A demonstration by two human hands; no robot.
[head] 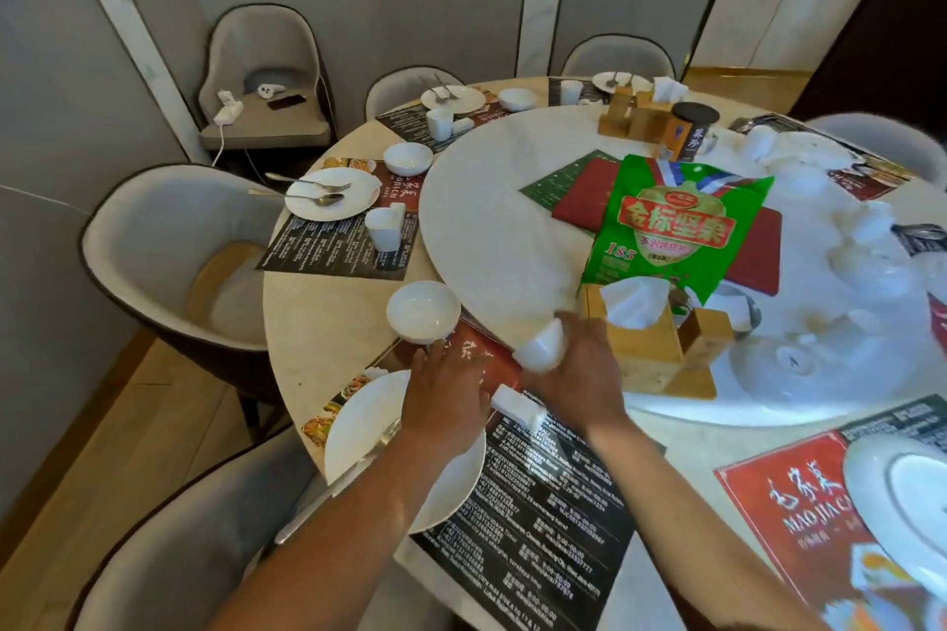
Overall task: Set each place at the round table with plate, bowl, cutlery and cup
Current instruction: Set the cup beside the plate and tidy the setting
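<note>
near plate (358,430): white, on the printed placemat (538,518), cutlery on it, mostly under the left forearm
left hand (446,405): flat over the plate's far edge, fingers spread, gripping nothing
right hand (574,374): fingers wrapped around a white cup (538,348), tilted, just above the mat
bowl (423,312): upright, far-left of the hands
far-left places: plate, spoons, cup, bowl each
</note>
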